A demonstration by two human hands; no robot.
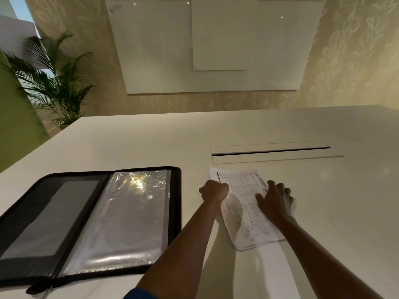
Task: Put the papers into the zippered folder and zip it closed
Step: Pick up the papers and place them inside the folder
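Pale tabletop (129, 143) holds an unzipped folder (90, 221) lying open at eight o'clock. Papers (246, 212) sit outside it at four o'clock; left hand (213, 189) curls at their edge, right hand (275, 198) presses spread fingers. Loading and zipping remain.

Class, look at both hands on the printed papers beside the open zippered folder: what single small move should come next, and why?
Probably lift the papers off the table and carry them left toward the zippered folder. The left hand already grips their left edge, the right hand rests on their right side, and the folder lies open with its clear sleeve exposed.
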